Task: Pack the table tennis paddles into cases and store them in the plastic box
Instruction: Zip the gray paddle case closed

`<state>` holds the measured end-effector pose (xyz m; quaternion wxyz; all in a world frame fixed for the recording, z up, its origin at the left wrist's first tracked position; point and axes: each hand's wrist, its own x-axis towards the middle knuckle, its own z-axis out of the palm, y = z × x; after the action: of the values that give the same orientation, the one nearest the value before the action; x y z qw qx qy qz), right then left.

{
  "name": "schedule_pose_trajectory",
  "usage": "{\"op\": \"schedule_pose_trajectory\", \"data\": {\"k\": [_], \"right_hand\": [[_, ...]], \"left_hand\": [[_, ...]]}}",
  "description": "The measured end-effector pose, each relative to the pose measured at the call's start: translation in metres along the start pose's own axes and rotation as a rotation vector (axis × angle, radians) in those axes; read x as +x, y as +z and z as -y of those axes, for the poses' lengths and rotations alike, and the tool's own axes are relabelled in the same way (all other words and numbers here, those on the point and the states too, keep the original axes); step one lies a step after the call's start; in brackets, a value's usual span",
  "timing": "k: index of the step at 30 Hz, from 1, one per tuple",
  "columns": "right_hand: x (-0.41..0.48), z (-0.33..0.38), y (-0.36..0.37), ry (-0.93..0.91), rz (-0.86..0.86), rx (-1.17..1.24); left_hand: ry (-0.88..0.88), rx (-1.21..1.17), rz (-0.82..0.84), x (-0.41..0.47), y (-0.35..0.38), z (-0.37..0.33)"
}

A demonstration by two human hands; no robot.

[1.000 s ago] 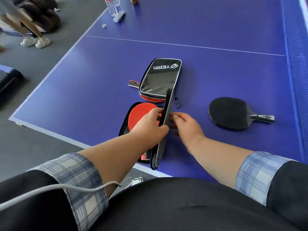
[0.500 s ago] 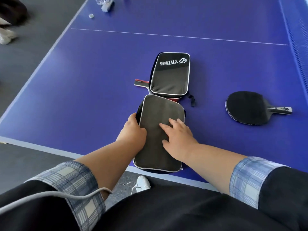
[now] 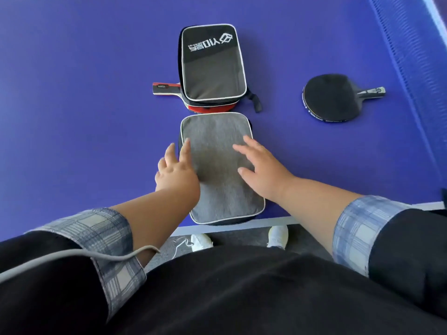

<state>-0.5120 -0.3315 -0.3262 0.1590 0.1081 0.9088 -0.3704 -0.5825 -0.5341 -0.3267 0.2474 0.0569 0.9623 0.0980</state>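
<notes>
A grey paddle case (image 3: 217,151) with white piping lies flat at the near edge of the blue table, its lid down. My left hand (image 3: 177,169) rests at its left edge with fingers spread. My right hand (image 3: 262,169) lies open on its right side. Behind it a second case (image 3: 212,64), black and grey with a white logo, lies on top of a red paddle (image 3: 210,108) whose handle (image 3: 165,87) sticks out to the left. A black paddle (image 3: 330,96) lies loose to the right, handle pointing right. No plastic box is in view.
The blue net (image 3: 411,68) runs along the right side of the table (image 3: 84,105). The table's white front edge (image 3: 229,227) passes just under the near case. My white shoes (image 3: 202,241) show on the floor below.
The near case's lid, held upright a second ago over a red paddle, is now folded down flat. Both hands have spread out on it. The view has tilted downward.
</notes>
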Motion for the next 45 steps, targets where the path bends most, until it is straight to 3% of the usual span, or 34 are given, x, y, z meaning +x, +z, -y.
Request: {"op": "schedule_pose_trajectory", "data": {"k": [2, 5, 9, 15, 20, 24, 31, 40, 45], "right_hand": [[-0.009, -0.009, -0.01, 0.098, -0.113, 0.099], [-0.025, -0.025, -0.014, 0.28, -0.135, 0.245], [-0.051, -0.044, -0.001, 0.417, -0.1, 0.328], [-0.076, -0.049, 0.017, 0.391, 0.078, 0.232], [-0.073, -0.047, 0.028, 0.274, 0.096, 0.155], [-0.068, -0.039, 0.032, 0.297, 0.076, 0.059], [-0.07, -0.038, 0.004, 0.332, 0.207, 0.042], [-0.036, -0.079, -0.064, 0.295, -0.115, -0.254], [-0.018, -0.109, -0.085, 0.342, -0.247, -0.188]], "left_hand": [[0.281, 0.171, -0.07, 0.003, 0.0, 0.001], [0.648, 0.288, -0.072, 0.009, 0.001, -0.005], [0.853, 0.384, -0.003, 0.009, 0.012, -0.03], [0.772, 0.515, 0.034, 0.01, 0.03, -0.037], [0.802, 0.505, -0.016, 0.014, 0.035, -0.028], [0.805, 0.489, -0.032, 0.014, 0.036, -0.027], [0.701, 0.443, -0.021, 0.008, 0.036, -0.036], [0.407, 0.358, -0.077, -0.007, 0.049, -0.087], [0.439, 0.432, -0.083, -0.018, 0.055, -0.126]]}}
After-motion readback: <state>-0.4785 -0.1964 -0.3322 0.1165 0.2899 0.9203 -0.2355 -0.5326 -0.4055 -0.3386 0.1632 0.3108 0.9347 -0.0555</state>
